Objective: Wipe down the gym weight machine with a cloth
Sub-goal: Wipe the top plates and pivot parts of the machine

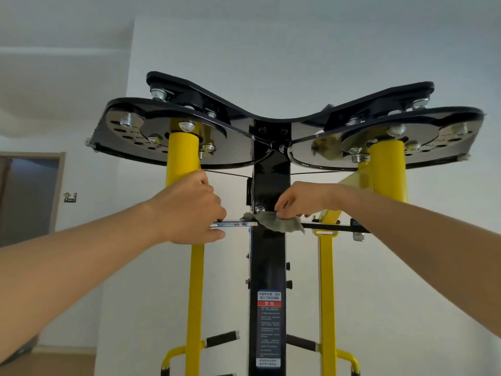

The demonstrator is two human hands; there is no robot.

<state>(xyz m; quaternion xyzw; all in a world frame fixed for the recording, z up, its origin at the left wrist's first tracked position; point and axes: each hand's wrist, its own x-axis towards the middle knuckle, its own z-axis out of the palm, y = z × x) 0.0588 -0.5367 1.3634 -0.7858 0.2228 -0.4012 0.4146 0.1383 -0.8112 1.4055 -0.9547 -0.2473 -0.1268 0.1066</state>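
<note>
- Grey-green cloth point(279, 224) is pinched under the curled fingertips of the right hand point(301, 199) and pressed onto the crossbar point(235, 224), just where the bar meets the black centre column point(267, 261) of the weight machine point(271, 172). Part of the rag hangs over the bar's front edge.
- Across the column, the left hand point(189, 210) closes on the chrome end of the same bar, fingers above and thumb beneath, apparently steadying it. Both arms reach upward.
- Beside the hands, two yellow uprights point(196, 280) flank the column. The bar's darker right stretch point(330, 227) runs on past the far upright.
- Overhead, glossy black cam plates point(162, 137) studded with bolts spread to both sides, with a thin cable running beneath them.
- Lower down, a printed warning label point(269, 329) sits on the column, and dark foam grips point(222, 338) project from the yellow frame. A doorway point(29, 196) opens in the white wall at left.
- By the look of it, wiping is mid-course at the centre of the bar. The plates above and the frame below show no sign either way of having been cleaned.
- A fair next move would slide the rag sideways along the bar under firm pressure while the other hand braces it. The bolt head and bracket by the column could snag the cloth.
</note>
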